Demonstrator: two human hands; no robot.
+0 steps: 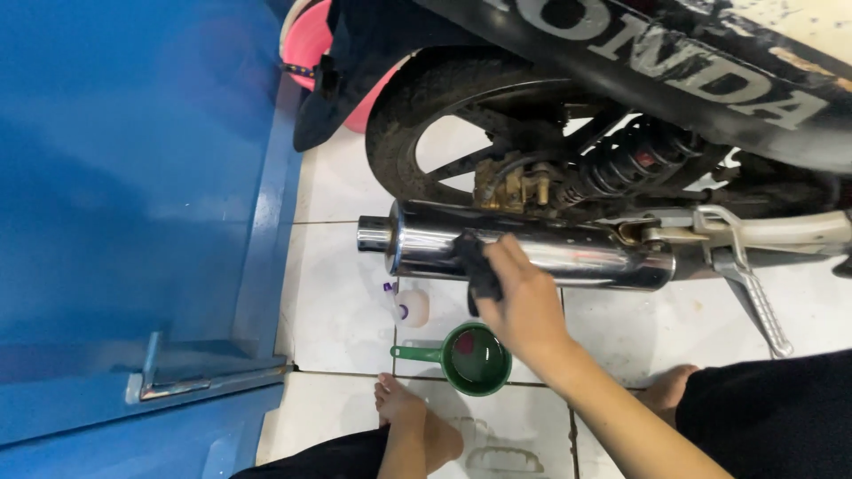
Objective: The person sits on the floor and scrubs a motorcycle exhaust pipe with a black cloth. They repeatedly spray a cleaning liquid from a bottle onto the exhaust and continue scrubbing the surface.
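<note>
White floor tiles (pixel 346 266) fill the middle of the frame, with a blue metal door (pixel 133 204) along the left. Our right hand (pixel 524 306), reaching up from the lower right, is closed around a dark cloth (pixel 477 266) and presses it against the chrome exhaust pipe (pixel 532 253) of a black motorcycle (pixel 674 71) at centre. Just below the hand lies a green dipper (pixel 475 359), a small white bottle (pixel 413 308) beside it. Our left hand is out of frame.

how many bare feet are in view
2: one foot left of the green dipper, the other foot right of the forearm, partly hidden by dark shorts.
</note>
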